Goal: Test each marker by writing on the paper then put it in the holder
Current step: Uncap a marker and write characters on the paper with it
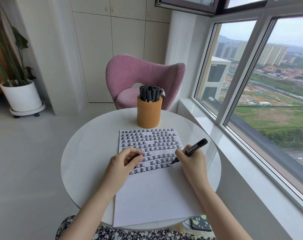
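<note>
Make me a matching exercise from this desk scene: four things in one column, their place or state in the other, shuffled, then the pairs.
Things:
1. marker
2. holder
3. paper
4. chair

Places or states:
A. flat on the round table, upper half covered in black characters
B. pink, beyond the table
C. uncapped in the right hand, tip at the paper
D. upright at the table's far edge, full of black markers

Pairs: 1-C, 2-D, 3-A, 4-B
</note>
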Motion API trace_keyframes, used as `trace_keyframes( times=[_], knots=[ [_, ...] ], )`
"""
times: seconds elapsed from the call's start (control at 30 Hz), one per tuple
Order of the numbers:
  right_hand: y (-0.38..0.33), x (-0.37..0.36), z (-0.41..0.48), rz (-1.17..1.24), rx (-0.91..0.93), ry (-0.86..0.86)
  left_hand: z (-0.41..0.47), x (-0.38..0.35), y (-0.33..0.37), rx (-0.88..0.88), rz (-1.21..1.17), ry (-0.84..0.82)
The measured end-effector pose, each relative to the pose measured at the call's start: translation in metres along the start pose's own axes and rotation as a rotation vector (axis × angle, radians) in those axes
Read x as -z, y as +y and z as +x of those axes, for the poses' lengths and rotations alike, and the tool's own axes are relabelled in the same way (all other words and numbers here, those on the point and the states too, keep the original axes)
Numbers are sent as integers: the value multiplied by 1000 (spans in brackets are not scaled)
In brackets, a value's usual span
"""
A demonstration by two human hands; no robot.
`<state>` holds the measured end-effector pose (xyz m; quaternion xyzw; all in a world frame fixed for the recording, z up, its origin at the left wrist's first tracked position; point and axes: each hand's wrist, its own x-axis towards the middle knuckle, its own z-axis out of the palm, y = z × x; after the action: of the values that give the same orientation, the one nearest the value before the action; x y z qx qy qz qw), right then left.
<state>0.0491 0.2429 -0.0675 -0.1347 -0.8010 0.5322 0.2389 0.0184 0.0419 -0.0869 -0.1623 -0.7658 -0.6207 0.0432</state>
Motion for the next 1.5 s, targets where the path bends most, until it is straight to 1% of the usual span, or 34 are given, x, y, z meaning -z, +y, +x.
trace_keyframes(
  times=[0.4, 0.6, 0.93, 1.1, 1.5],
  knots=[
    [0, 1, 0, -19, 6, -14, 0, -1, 0, 4, -22, -2],
    [3, 1, 1, 15, -16, 2, 0, 0, 0, 3, -28, -7],
    [1, 0, 1, 5, 10, 17, 0, -1, 0, 4, -22, -2],
    [3, 1, 1, 40, -15, 1, 0, -1, 0, 3, -23, -8],
    [2, -1, 0, -3, 2, -27, 0, 0, 0, 7, -20, -11]
  ],
)
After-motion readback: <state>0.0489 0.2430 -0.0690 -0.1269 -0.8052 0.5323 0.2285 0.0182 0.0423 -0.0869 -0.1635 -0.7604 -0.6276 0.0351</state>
